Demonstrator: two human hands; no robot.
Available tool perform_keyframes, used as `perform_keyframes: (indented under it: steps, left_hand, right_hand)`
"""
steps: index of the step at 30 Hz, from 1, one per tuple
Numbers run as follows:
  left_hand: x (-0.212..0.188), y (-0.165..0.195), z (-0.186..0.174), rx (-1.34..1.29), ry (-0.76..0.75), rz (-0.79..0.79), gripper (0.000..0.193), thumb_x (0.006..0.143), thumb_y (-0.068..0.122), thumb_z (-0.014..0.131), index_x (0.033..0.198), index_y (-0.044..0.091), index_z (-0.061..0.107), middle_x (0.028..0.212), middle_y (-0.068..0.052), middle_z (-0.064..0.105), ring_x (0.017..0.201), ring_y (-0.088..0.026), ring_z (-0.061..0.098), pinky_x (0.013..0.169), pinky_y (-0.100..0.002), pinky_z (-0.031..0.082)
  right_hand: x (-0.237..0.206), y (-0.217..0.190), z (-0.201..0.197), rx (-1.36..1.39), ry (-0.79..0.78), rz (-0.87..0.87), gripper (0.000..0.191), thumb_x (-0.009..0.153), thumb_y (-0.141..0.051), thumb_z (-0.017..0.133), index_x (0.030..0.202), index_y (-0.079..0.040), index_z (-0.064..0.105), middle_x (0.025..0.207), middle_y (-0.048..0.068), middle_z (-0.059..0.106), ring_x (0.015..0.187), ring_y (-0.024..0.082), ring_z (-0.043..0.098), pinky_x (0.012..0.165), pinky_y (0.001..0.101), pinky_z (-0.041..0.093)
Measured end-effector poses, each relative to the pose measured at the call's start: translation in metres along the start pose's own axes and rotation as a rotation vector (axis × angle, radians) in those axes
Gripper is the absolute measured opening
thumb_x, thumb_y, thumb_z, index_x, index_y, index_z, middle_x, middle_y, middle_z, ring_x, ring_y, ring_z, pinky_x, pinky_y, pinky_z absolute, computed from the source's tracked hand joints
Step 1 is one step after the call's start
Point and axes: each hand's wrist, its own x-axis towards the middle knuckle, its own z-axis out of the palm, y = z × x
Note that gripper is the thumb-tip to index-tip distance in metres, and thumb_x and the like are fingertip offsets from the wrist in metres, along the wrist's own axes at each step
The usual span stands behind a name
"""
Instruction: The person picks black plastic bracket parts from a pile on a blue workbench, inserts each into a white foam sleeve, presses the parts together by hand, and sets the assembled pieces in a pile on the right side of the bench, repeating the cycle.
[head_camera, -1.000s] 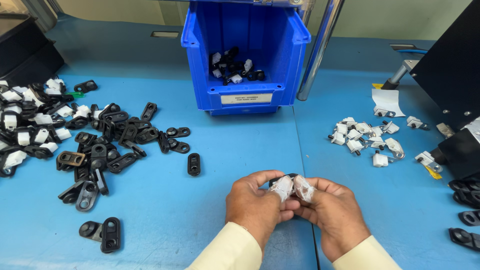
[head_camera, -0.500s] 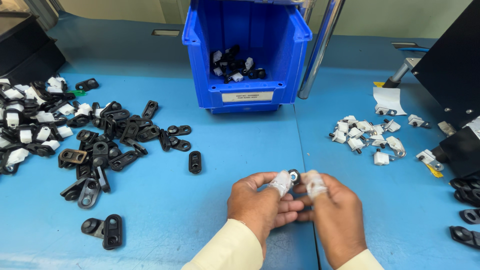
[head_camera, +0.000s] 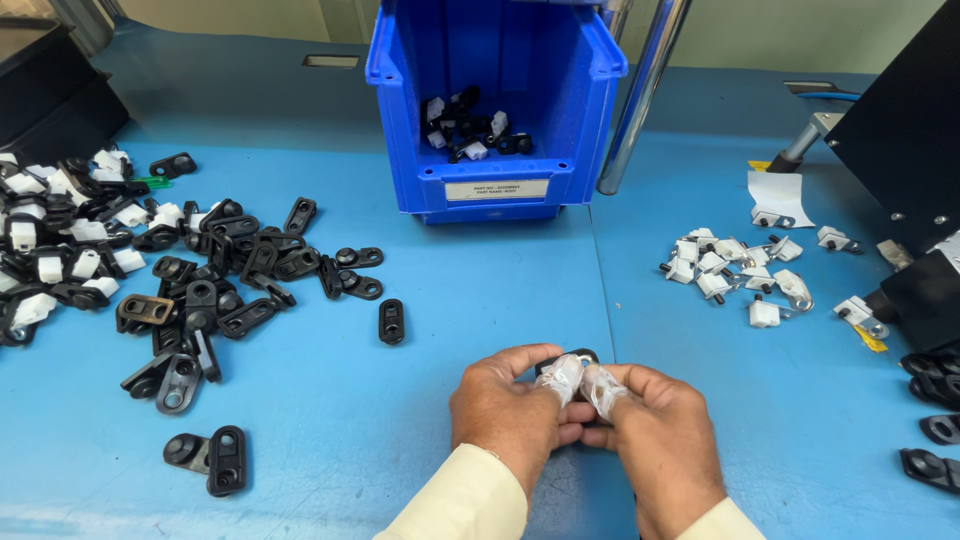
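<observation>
In the head view, a small black plastic part (head_camera: 578, 357) is held between both hands low at the middle, just above the blue surface (head_camera: 480, 330). The left hand (head_camera: 510, 408) and the right hand (head_camera: 655, 425) are pressed together, and the fingers of each are closed on the part from opposite sides. The thumbs and forefingers are seen wrapped in thin clear covers (head_camera: 583, 381), probably for grip or protection. The part is mostly hidden by the fingers, so its exact shape cannot be told; it is judged to be kept close and centred so that both hands can work on it together.

To the left, a loose heap of black plates (head_camera: 230, 270) is spread out, with white pieces (head_camera: 60, 255) mixed in at the far left edge. One single black plate (head_camera: 391, 321) lies apart, nearest the hands. A blue bin (head_camera: 497, 105) with mixed black and white parts stands straight ahead, beside a metal post (head_camera: 645, 90). To the right, a small cluster of white clips (head_camera: 745, 270) lies well apart, near a black machine (head_camera: 905, 140). Nothing is seen between the hands and these piles.
</observation>
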Motion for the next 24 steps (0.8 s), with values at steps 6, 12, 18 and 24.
perform_keyframes:
  steps: [6,12,18,24]
  left_hand:
    - [0.002,0.001,-0.002,-0.076,-0.04,-0.021,0.029,0.094,0.009,0.068,0.123,0.006,0.07,0.097,-0.014,0.08,0.076,-0.019,0.078,0.065,-0.028,0.066]
    - [-0.003,0.0,-0.003,0.178,-0.058,0.077,0.031,0.091,0.011,0.072,0.122,0.01,0.072,0.088,-0.011,0.081,0.069,-0.016,0.078,0.06,-0.026,0.065]
    - [-0.007,0.0,0.002,0.227,-0.009,0.097,0.03,0.091,0.022,0.078,0.116,0.006,0.074,0.082,-0.011,0.08,0.067,-0.016,0.077,0.058,-0.027,0.062]
    - [-0.001,-0.005,0.002,-0.022,-0.092,-0.011,0.036,0.09,0.024,0.077,0.118,0.002,0.071,0.091,-0.016,0.08,0.071,-0.02,0.079,0.061,-0.029,0.064]
  right_hand:
    - [-0.002,-0.009,-0.006,-0.061,-0.024,0.05,0.022,0.099,-0.015,0.062,0.108,0.001,0.074,0.091,0.012,0.078,0.079,0.019,0.073,0.071,0.0364,0.059]
    - [0.008,-0.014,-0.012,-0.047,-0.092,-0.17,0.018,0.09,-0.003,0.064,0.102,0.004,0.075,0.087,0.014,0.081,0.073,0.021,0.076,0.066,0.0346,0.063]
    - [-0.002,-0.002,-0.002,-0.343,0.169,-0.51,0.016,0.088,-0.008,0.063,0.096,0.0,0.076,0.073,0.011,0.08,0.065,0.015,0.077,0.06,0.0291,0.06]
    - [-0.001,-0.009,-0.005,0.149,-0.019,-0.034,0.049,0.111,-0.032,0.045,0.111,0.01,0.07,0.093,0.021,0.074,0.074,0.027,0.072,0.066,0.0396,0.06]
